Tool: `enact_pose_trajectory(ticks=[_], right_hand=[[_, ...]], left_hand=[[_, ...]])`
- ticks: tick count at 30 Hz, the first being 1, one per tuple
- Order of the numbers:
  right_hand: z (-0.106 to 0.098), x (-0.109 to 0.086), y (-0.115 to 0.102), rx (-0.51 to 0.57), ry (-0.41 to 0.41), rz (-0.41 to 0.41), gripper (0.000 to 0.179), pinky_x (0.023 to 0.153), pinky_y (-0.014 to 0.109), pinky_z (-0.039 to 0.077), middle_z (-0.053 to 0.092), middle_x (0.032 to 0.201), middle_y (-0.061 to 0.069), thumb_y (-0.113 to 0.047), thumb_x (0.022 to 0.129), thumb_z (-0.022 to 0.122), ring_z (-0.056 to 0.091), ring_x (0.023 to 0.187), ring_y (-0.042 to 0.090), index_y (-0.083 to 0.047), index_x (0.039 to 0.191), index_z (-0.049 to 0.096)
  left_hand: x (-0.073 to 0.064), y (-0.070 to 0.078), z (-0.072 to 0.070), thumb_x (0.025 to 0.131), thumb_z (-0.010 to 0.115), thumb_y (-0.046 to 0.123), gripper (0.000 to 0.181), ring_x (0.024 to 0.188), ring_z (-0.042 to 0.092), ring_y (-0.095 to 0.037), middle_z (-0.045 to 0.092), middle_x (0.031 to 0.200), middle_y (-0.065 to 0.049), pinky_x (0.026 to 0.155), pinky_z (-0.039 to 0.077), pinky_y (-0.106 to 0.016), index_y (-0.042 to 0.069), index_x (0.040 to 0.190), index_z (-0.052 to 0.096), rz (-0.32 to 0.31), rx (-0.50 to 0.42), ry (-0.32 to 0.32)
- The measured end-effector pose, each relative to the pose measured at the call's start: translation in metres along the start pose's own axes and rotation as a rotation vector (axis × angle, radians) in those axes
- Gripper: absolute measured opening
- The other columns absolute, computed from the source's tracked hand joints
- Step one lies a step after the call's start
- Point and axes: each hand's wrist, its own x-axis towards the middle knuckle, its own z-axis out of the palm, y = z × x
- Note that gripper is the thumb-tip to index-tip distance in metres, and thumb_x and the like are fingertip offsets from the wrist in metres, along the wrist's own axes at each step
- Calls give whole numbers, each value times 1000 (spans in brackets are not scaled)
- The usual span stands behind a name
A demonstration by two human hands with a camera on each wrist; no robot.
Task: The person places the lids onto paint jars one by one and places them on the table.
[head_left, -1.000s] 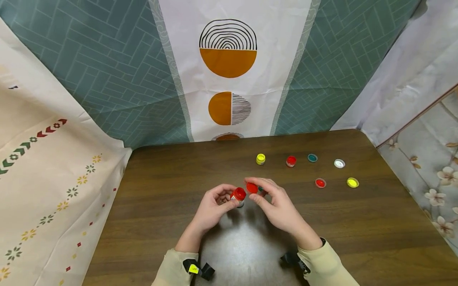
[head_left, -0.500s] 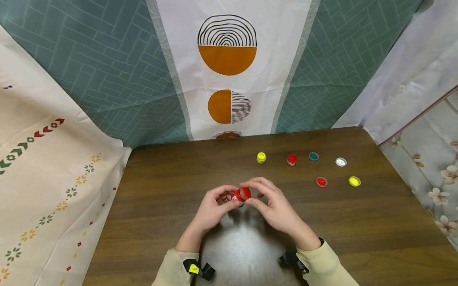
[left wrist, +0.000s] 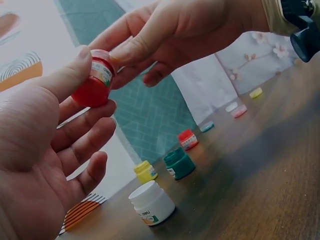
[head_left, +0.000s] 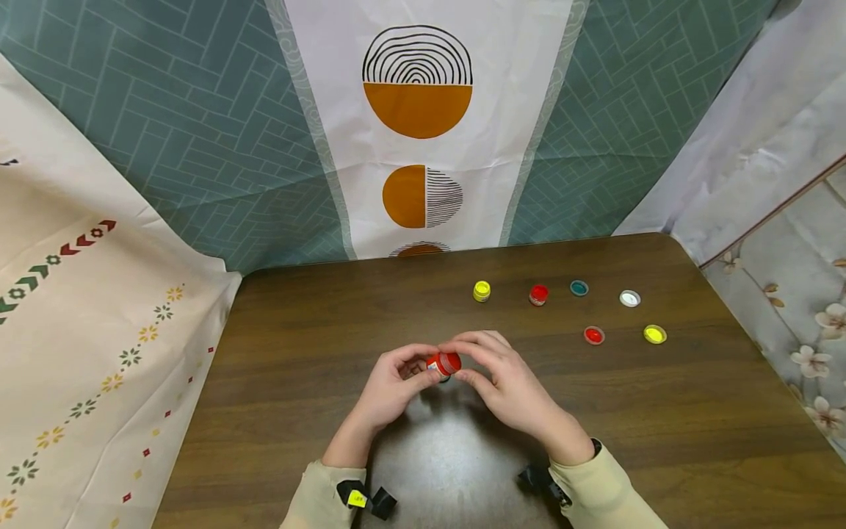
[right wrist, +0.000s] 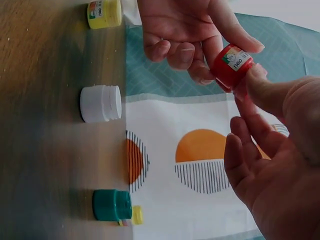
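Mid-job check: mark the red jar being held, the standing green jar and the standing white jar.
Red jar (right wrist: 230, 67), right wrist view: on its body, by the label.
Green jar (left wrist: 180, 165), left wrist view: on the middle of its body.
White jar (left wrist: 154, 204), left wrist view: on its side, below the neck.

Both pale beige sleeves (head_left: 319, 497) carry a black wrist strap (head_left: 347, 488), the left bearing a yellow label (head_left: 357, 499).

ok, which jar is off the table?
The red jar in the left hand; the yellow jar, white jar, green jar and other red jar stand on the table.
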Motion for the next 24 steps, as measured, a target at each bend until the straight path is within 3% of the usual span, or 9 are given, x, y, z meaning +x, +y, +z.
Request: enact_pose_trajectory(ticks=[5,9,13,20,24], right_hand=[[-1,-1,-1,-124,3,23,39,99,43,53,70,125,-8,-28,93,85,58,123,18,-19,129,75],[1,-1,-1,-260,17,62,33,91,40,54,71,106,-9,-43,91,85,59,110,16,-19,110,75],[5,-1,-2,-363,36,89,32,78,34,51,63,87,-12,-50,94,80,56,93,14,-22,90,67],[9,2,-7,-403,37,154,47,62,28,41,43,65,-14,-50,104,67,47,74,13,-26,68,50],[7,2,-8,-370,43,226,46,58,28,41,42,63,-16,-50,108,61,47,71,11,-26,69,54]], left_hand=[[1,1,-1,93,83,5,31,86,65,-20,74,100,-5,72,53,-28,3,123,76,18,35,-7],[1,0,0,91,85,6,31,85,64,-22,74,98,-3,72,53,-30,7,122,77,25,64,-30],[1,-2,1,90,85,3,32,83,65,-21,75,98,-6,72,54,-30,6,121,77,40,60,-52],[2,-1,3,91,85,4,31,83,66,-20,77,100,-8,71,54,-28,5,122,78,43,62,-57],[0,1,2,92,84,5,32,85,65,-21,75,100,-6,72,54,-30,6,123,77,12,70,-38]])
